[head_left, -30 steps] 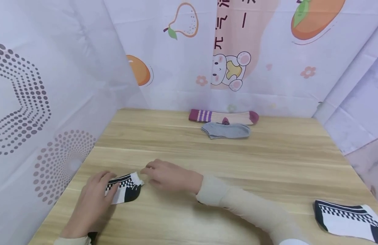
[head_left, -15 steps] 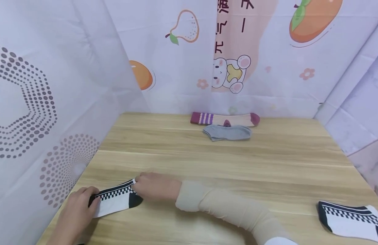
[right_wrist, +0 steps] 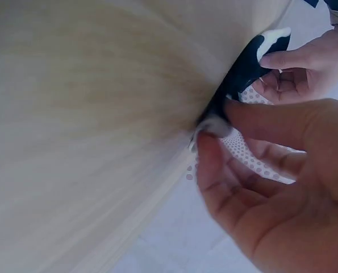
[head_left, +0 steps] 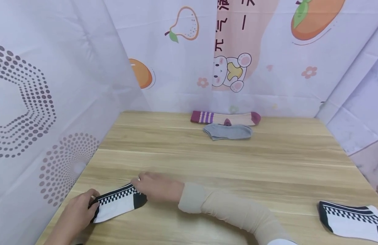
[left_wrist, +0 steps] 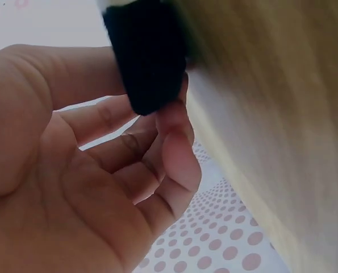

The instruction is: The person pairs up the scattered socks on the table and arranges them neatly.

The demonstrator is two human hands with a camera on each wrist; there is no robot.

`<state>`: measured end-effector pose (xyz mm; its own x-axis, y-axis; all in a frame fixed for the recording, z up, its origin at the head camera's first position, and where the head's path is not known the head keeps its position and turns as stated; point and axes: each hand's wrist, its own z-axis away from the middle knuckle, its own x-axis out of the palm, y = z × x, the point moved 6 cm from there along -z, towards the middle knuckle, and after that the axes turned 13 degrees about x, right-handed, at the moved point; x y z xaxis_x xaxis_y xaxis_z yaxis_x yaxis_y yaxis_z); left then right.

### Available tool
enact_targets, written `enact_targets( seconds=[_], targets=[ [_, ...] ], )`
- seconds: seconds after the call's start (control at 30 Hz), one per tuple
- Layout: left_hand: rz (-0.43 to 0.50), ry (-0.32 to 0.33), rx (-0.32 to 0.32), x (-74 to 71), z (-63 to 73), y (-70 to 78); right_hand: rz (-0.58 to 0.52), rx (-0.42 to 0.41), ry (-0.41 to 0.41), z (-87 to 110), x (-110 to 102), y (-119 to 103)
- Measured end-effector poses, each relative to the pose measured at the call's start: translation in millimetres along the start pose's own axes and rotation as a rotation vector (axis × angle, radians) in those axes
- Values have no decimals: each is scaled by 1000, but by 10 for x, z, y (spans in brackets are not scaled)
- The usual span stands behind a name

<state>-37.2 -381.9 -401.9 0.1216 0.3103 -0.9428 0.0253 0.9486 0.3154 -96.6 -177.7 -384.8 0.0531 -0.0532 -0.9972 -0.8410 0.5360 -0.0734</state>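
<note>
A white ankle sock [head_left: 117, 206] with black heel and toe and a checkered band lies at the table's left front, stretched between both hands. My left hand [head_left: 75, 211] pinches its black toe end [left_wrist: 149, 57] between thumb and fingers, as the left wrist view shows. At the opposite end, my right hand [head_left: 158, 186] pinches the cuff [right_wrist: 217, 126] between thumb and forefinger. The fingers cover part of the cuff in the head view. The right wrist view shows the sock's dark underside running from one hand to the other.
A similar checkered sock [head_left: 349, 221] lies at the right front edge. Toward the back, a grey sock [head_left: 228, 131] lies against a cream and maroon striped sock [head_left: 235, 119]. Printed white curtains [head_left: 176, 68] border the wooden table [head_left: 238, 160] at the back and sides.
My left hand has slid back along the sock to its toe end. The right hand has moved left and down onto the cuff and now pinches it, and the sock is stretched out.
</note>
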Motion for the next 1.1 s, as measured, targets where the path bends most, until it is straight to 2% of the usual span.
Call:
enact_targets(
  seconds=[0.07, 0.17, 0.53, 0.77, 1.1],
  targets=[
    [3, -14, 0, 18, -10, 4, -26, -24, 23, 16, -6, 7],
    [-2, -1, 25, 34, -3, 30, -74, -37, 33, 41, -22, 28],
    [26, 40, 112, 37, 2, 230, -165, 26, -51, 186, -115, 205],
    [40, 35, 128, 28, -28, 366, -222, 68, -35, 266, -173, 374],
    [67, -38, 147, 39, -125, 546, -233, 76, 19, 500, -272, 606]
  ],
)
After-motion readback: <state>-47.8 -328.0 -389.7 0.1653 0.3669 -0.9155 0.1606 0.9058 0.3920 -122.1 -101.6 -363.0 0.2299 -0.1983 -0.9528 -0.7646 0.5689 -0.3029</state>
